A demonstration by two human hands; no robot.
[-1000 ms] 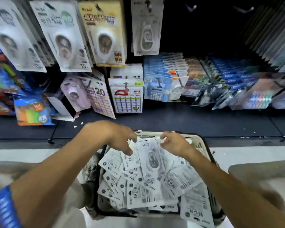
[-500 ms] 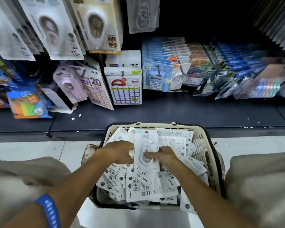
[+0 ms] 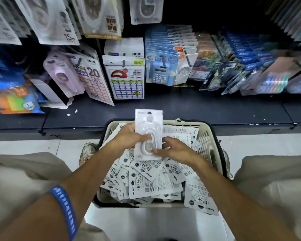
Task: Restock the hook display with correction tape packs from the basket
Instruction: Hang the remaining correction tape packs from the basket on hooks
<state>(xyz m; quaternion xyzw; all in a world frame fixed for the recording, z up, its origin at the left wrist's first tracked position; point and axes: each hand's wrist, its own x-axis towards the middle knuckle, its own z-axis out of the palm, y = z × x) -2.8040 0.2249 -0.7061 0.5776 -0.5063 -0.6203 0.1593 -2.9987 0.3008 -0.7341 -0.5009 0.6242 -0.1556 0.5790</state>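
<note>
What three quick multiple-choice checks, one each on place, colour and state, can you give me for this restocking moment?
1. Where is the raised correction tape pack?
A. On a hook
B. Above the basket, in the hands
C. On the floor

2. What colour is the wristband on the left arm?
A. Blue
B. Red
C. Green

3. How does the left hand stand?
A. Idle at the side
B. Flat on the shelf
C. Gripping the pack

Key: 1 B, the pack stands upright over the basket's far rim; 2 A, the band is blue with pale lettering; 3 C, its thumb lies across the blister while the right hand pinches the lower edge.
</note>
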